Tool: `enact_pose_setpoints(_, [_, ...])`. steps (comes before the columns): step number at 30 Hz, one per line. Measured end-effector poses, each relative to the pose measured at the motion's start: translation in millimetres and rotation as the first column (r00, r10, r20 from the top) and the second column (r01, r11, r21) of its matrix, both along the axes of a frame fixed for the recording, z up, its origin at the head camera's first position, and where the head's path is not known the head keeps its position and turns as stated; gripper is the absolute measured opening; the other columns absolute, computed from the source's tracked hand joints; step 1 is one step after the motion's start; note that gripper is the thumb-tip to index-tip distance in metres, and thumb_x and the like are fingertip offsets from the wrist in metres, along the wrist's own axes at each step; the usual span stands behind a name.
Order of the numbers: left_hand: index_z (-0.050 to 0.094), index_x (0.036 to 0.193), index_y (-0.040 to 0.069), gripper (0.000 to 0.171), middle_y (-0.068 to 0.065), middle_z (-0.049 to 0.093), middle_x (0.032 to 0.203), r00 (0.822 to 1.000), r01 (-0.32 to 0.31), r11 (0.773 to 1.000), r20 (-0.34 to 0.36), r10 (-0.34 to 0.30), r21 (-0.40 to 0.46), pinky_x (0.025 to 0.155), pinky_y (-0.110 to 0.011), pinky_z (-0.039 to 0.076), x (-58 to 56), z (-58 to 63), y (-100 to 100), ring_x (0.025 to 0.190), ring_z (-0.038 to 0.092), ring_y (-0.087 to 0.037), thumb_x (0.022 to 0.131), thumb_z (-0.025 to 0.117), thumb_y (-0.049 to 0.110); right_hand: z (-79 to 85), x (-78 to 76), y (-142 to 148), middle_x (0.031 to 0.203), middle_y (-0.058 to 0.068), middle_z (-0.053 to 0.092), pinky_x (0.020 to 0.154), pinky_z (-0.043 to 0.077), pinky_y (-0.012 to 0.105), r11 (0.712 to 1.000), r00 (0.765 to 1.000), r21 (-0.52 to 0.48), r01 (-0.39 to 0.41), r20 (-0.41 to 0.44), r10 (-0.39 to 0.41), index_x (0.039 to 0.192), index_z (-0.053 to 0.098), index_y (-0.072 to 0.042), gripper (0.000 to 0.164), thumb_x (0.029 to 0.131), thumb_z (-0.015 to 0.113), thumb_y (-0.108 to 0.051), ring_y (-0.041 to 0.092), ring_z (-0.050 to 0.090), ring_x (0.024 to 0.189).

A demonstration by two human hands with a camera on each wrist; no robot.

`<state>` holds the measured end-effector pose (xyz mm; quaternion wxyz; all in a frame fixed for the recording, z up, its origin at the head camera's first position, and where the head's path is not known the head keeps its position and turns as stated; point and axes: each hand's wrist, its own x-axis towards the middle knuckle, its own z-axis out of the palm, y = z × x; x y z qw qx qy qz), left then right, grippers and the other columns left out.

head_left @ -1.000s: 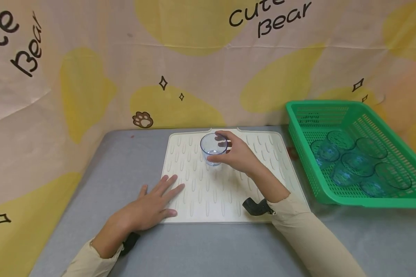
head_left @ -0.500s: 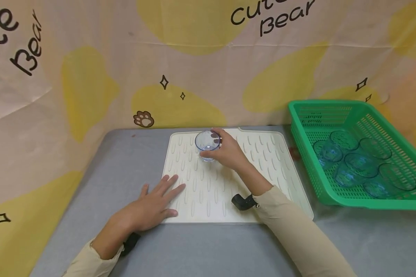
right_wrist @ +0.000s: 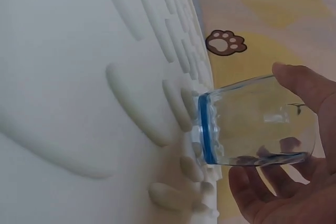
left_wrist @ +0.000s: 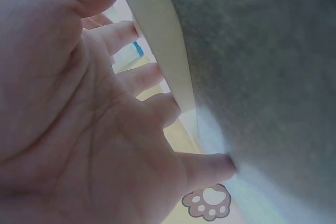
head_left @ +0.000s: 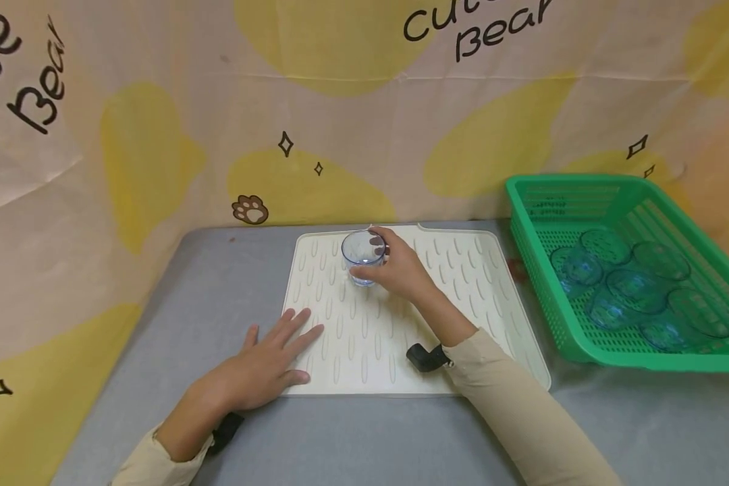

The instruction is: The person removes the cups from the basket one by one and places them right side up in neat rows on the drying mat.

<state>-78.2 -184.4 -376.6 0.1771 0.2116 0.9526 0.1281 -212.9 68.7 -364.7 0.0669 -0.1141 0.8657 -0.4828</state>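
One glass point(head_left: 358, 256): upright, pinched by right hand point(head_left: 403, 270), mat point(head_left: 364, 347) underneath
Left hand point(head_left: 261, 371): fingers spread over mat edge
Green basket point(head_left: 619, 359): more glasses point(head_left: 632, 290) inside

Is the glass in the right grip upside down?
No, the head view shows the glass with its open rim up, base toward the white mat.

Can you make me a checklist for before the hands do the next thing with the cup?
1. Right hand is holding the cup: ok.
2. Cup is upright, mouth facing up: ok.
3. Cup is over the white mat: ok.
4. Cup's bottom is resting fully on the mat: cannot tell.
5. Left hand is away from the cup: ok, it's by the mat's near left corner.
6. Other cups are inside the green basket: ok.
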Motion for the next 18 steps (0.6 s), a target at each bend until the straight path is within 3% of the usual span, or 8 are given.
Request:
enact_pose_setpoints(5, [0.023,0.159,0.027,0.071,-0.007,0.008,0.169,1.000,0.010,1.000,-0.007,-0.010,0.027,0.107,-0.081,0.008,1.6,0.9,-1,0.156,0.007,-0.037,0.099,0.057,0.040,-2.3,1.9,2,0.150,0.006,0.049,0.108,0.044,0.045,1.000,0.999,-0.019,-0.015,0.052,0.016,0.154,0.033,-0.025,0.095,0.076,0.087,-0.032,0.028,0.050,0.137])
enact_pose_setpoints(10, [0.024,0.159,0.027,0.070,-0.007,0.010,0.169,1.000,0.011,0.999,-0.015,-0.010,0.030,0.106,-0.081,0.009,3.4,1.7,0,0.155,0.009,-0.038,0.099,0.057,0.040,-1.9,7.9,15,0.153,0.007,0.045,0.114,0.040,0.044,0.998,0.997,-0.053,-0.036,0.070,0.040,0.157,0.026,-0.024,0.102,0.076,0.087,-0.030,0.028,0.046,0.141])
enact_pose_setpoints(18, [0.024,0.159,0.028,0.071,-0.006,0.009,0.169,1.000,0.007,1.000,-0.004,-0.007,0.026,0.107,-0.081,0.007,0.5,1.0,1,0.156,0.008,-0.037,0.098,0.057,0.041,13.0,35.3,49,0.156,0.007,0.042,0.114,0.040,0.047,0.997,0.997,-0.001,-0.081,0.014,0.081,0.155,0.030,-0.022,0.091,0.081,0.083,-0.033,0.030,0.043,0.143])
